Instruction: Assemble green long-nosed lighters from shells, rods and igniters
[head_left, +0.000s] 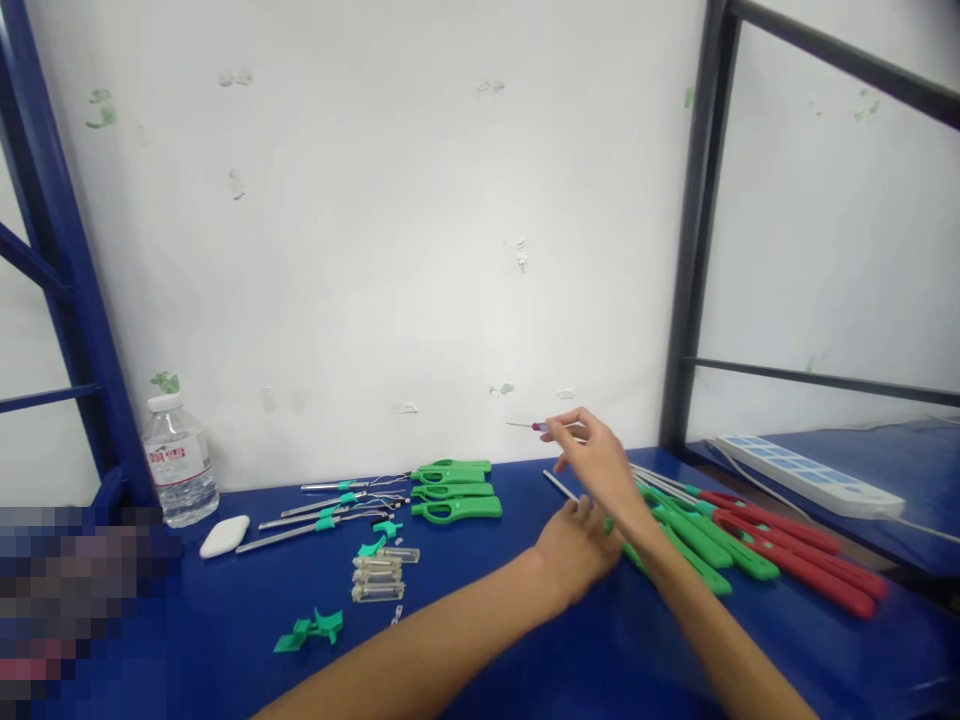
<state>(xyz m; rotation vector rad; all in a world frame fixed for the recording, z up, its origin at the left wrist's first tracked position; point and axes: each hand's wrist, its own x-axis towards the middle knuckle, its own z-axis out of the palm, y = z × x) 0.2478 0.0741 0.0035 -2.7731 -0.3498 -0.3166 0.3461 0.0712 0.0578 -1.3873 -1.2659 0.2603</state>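
My right hand is raised a little above the blue table and pinches a thin metal pin with a small purple piece that points left. My left hand rests on the table just below it, fingers curled beside a thin metal rod; what it holds, if anything, is hidden. A pile of green and red long-handled lighters lies right of both hands.
Three green lighter bodies and several metal tubes with green collars lie left of centre. Small clear parts and green clips sit nearer. A water bottle, a white pebble-shaped object and a power strip stand at the edges.
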